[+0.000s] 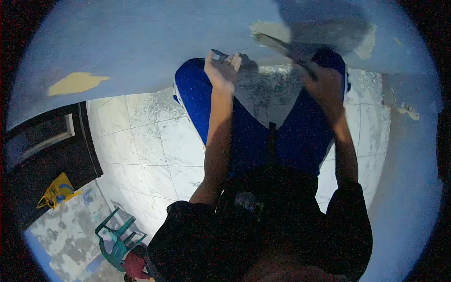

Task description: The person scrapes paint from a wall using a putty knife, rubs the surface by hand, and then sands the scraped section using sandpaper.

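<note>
My left hand (223,72) is palm up above my left knee, its fingers curled round a small dark flat tool (220,54) whose exact kind I cannot tell. Blurred, my right hand (319,79) grips a long dark tool (275,41), perhaps a scraper or putty knife. Its far end lies over a yellowish bare patch (269,30) on the blue painted wall (169,31). Whether the tip touches the wall is unclear. Shadow falls over the patch and the wall right of it.
Pale tiles (148,137) cover the floor around my legs. At the left are a dark door (53,141), a yellow bag (60,190) and a green plastic chair (118,243), with a person in red (135,262) beside it. Another wall (408,158) stands at the right.
</note>
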Demonstrator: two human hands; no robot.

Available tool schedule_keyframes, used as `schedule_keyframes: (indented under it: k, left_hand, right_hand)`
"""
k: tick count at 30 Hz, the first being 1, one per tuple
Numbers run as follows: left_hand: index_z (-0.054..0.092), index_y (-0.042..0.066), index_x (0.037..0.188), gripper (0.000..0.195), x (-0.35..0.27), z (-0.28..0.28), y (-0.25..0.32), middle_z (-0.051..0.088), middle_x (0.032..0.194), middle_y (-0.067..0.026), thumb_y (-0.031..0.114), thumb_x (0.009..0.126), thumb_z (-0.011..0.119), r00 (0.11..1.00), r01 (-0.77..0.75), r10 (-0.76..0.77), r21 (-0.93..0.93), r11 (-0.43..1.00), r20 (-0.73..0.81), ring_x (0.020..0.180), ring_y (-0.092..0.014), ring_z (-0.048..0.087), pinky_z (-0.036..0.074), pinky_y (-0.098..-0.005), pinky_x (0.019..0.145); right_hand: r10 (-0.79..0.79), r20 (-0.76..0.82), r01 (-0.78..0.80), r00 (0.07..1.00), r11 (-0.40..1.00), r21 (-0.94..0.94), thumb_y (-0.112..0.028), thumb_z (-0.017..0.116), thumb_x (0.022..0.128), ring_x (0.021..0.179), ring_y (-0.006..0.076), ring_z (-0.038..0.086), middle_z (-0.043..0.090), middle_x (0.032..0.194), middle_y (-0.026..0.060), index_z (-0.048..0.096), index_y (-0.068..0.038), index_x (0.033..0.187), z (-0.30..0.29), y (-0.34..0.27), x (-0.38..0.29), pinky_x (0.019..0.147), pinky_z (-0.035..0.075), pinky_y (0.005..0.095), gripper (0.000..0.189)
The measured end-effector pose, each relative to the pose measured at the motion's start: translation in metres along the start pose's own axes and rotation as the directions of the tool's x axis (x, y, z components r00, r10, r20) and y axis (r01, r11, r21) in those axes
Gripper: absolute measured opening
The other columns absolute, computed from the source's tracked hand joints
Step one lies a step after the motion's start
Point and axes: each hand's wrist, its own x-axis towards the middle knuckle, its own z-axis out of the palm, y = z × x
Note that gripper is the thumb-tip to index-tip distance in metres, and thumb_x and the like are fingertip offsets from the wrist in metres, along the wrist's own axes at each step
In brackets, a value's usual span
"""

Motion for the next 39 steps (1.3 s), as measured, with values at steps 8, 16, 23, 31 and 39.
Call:
schedule_keyframes:
  k: [8, 16, 23, 31, 39]
  left_hand:
    - [0.015, -0.008, 0.123, 0.077, -0.016, 0.016, 0.003, 0.031, 0.118, -0.0257, 0.043, 0.079, 0.050, 0.999, -0.023, 0.023, 0.012, 1.000, -0.028, 0.109, -0.037, 0.039, 0.035, -0.0427, 0.092]
    - [0.010, -0.010, 0.127, 0.083, -0.010, 0.009, 0.005, 0.030, 0.121, -0.0270, 0.040, 0.078, 0.053, 0.995, 0.021, -0.031, -0.103, 0.994, -0.096, 0.113, -0.038, 0.037, 0.037, -0.0420, 0.092]
    - [0.029, -0.010, 0.106, 0.059, -0.008, 0.010, -0.003, 0.041, 0.108, -0.0305, 0.038, 0.080, 0.049, 0.998, -0.021, 0.018, -0.042, 0.999, -0.067, 0.102, -0.043, 0.045, 0.042, -0.0472, 0.088]
    - [0.034, -0.007, 0.108, 0.059, -0.013, 0.014, 0.004, 0.042, 0.103, -0.0212, 0.041, 0.079, 0.051, 0.998, 0.024, -0.026, -0.037, 0.999, -0.051, 0.098, -0.034, 0.048, 0.044, -0.0407, 0.082]
    - [0.034, -0.006, 0.107, 0.059, -0.015, 0.032, -0.003, 0.044, 0.093, -0.0157, 0.043, 0.078, 0.051, 0.984, -0.025, 0.019, -0.028, 0.999, -0.176, 0.093, -0.030, 0.050, 0.045, -0.0376, 0.079]
  right_hand:
    - [0.107, -0.044, -0.105, 0.993, 0.993, 0.045, -0.030, 0.062, 0.078, 0.044, 0.0232, 0.056, 0.058, 0.057, 0.0123, 0.064, -0.004, 0.077, -0.001, -0.001, -0.011, 0.046, 0.042, 0.0308, 0.026]
    - [0.127, -0.083, -0.119, 0.988, 0.988, 0.099, -0.029, 0.063, 0.078, 0.046, 0.0200, 0.056, 0.059, 0.059, 0.0128, 0.065, -0.004, 0.083, 0.036, -0.021, -0.013, 0.046, 0.043, 0.0305, 0.026]
    - [0.213, -0.062, -0.193, 0.975, 0.954, 0.231, -0.029, 0.063, 0.078, 0.044, 0.0201, 0.054, 0.059, 0.058, 0.0128, 0.064, -0.003, 0.084, 0.027, -0.014, -0.016, 0.045, 0.041, 0.0291, 0.026]
    - [0.355, -0.143, -0.309, 0.924, 0.912, 0.269, -0.024, 0.064, 0.078, 0.043, 0.0096, 0.046, 0.057, 0.054, 0.0099, 0.064, -0.002, 0.081, 0.005, -0.014, -0.027, 0.043, 0.037, 0.0252, 0.022]
    - [0.327, -0.218, -0.282, 0.920, 0.936, 0.212, -0.023, 0.065, 0.078, 0.043, 0.0071, 0.039, 0.050, 0.049, 0.0089, 0.060, 0.000, 0.071, 0.025, -0.019, -0.038, 0.041, 0.034, 0.0259, 0.025]
